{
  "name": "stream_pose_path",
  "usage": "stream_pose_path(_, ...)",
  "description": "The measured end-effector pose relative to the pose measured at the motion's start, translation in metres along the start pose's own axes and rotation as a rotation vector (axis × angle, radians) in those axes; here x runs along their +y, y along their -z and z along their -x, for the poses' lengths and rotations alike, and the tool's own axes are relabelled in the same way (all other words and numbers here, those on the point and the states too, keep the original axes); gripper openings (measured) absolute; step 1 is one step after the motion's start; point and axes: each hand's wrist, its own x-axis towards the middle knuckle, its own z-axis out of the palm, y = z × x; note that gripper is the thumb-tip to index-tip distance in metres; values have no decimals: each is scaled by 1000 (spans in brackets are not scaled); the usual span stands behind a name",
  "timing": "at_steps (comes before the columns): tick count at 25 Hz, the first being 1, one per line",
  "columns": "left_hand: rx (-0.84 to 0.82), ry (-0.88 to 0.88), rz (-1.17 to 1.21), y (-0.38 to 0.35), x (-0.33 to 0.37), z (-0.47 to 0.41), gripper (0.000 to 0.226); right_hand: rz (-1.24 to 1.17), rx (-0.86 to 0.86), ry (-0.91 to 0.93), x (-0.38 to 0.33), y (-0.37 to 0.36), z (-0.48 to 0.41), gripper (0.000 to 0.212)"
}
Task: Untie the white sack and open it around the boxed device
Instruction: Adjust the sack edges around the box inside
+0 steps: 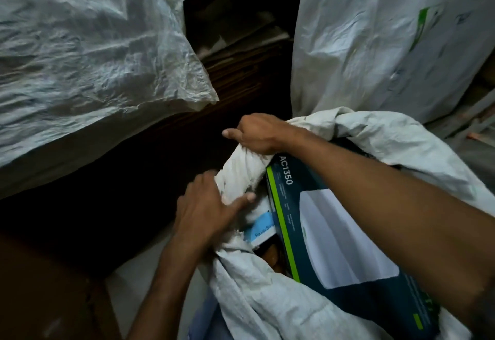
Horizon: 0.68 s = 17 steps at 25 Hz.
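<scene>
The white woven sack (267, 294) lies open at the lower right, its mouth rolled into a thick twisted rim (242, 176). Inside stands a dark teal device box (334, 246) with a green stripe and "AC1350" printed on it. A smaller white and light-blue box (261, 228) labelled "Power Strip" sits beside it on the left. My right hand (257, 133) is closed over the top of the rolled rim. My left hand (206, 206) grips the rim lower down, fingers pressing into the fabric.
A large filled white sack (88, 53) bulges at the upper left. Another white sack (380, 37) with a green mark stands at the upper right. Dark stacked cardboard (241, 53) fills the gap between them. A brown carton (40, 286) sits at the lower left.
</scene>
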Motion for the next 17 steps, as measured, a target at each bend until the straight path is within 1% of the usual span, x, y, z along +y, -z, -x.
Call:
stream_pose_path(1, 74, -54, -154, -1, 11, -8, 95, -3, 8, -22, -1, -1, -3, 58)
stream_pose_path(2, 105, -92, -210, -3, 20, -15, 97, 40, 78, -14, -2, 0, -2, 57)
stream_pose_path(5, 67, -212, -266, -5, 28, -27, 65, 262, 441, 57, 5, -3, 36, 47)
stream_pose_path(6, 30, -234, -254, -4, 22, -32, 59, 305, 489, 56, 17, -7, 56, 50)
stream_pose_path(7, -27, -233, -202, 0, 17, -35, 57, 337, 489, 34, 32, -10, 78, 56)
stream_pose_path(9, -123, -221, -96, 5, 10, -40, 61, 406, 430, -17, 60, -15, 110, 65)
stream_pose_path(11, -110, -208, -92, 1, 12, -37, 75, 468, 423, -16, 72, -18, 114, 57)
stream_pose_path(13, -8, -174, -144, -7, 28, -38, 90, 496, 455, -11, 74, -16, 104, 43)
stream_pose_path(14, 67, -194, -156, -10, 40, -42, 89, 498, 460, -3, 75, -15, 100, 39)
stream_pose_path(15, 132, -239, -143, -13, 53, -48, 82, 486, 446, 7, 78, -14, 97, 36)
stream_pose_path(17, 150, -310, -86, -15, 77, -64, 60, 427, 363, 10, 84, -8, 87, 31)
